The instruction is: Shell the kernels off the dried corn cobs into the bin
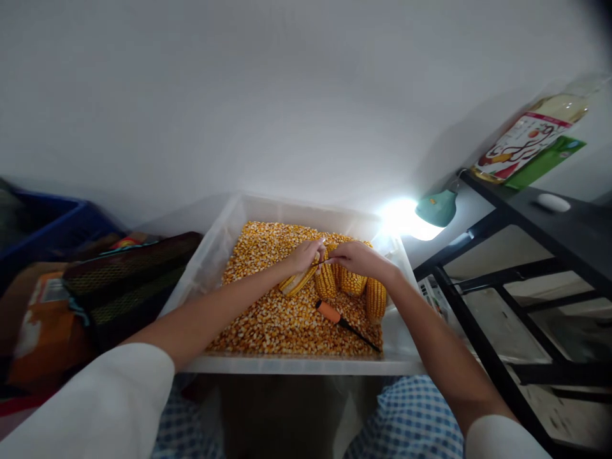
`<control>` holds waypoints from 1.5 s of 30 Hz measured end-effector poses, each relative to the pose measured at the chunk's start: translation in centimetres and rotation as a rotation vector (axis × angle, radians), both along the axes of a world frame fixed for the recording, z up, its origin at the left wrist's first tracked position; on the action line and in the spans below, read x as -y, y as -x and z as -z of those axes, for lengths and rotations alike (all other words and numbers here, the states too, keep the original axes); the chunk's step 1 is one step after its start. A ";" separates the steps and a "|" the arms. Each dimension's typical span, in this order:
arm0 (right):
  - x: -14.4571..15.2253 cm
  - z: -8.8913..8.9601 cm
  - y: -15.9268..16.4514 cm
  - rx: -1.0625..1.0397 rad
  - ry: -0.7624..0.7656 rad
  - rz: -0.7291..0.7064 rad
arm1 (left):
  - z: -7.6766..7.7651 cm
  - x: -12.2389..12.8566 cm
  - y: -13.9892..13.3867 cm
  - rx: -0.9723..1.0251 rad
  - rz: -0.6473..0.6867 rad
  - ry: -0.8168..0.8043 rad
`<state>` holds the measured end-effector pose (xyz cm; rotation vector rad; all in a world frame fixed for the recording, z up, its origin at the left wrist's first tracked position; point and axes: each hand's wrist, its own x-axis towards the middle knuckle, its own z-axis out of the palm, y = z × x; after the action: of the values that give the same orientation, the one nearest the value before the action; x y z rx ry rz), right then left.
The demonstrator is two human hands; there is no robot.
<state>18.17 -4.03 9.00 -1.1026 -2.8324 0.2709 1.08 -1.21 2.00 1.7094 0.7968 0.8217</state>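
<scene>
As the left hand (306, 257) grips a cob (296, 282), the right hand (356, 257) clasps a tool (324, 261).

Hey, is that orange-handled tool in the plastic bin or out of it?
In: the orange-handled tool lies on loose corn kernels, within the walls of the plastic bin.

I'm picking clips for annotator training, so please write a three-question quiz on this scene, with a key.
1. What does the left hand hold?
2. True or false: the orange-handled tool lies on loose kernels.
3. In the picture, where is the lit lamp relative to the bin? (a) by its left side (b) over its middle (c) by its right side

Key: 1. A corn cob. 2. True. 3. c.
</scene>
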 end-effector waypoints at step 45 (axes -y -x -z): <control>0.2 2.2 2.4 -0.222 0.266 0.398 | 1.6 -2.2 1.6 0.113 -0.172 0.223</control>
<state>15.73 -4.27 6.78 -1.5438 -2.3664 0.6987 -0.51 0.97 0.44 1.4001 0.9303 0.9020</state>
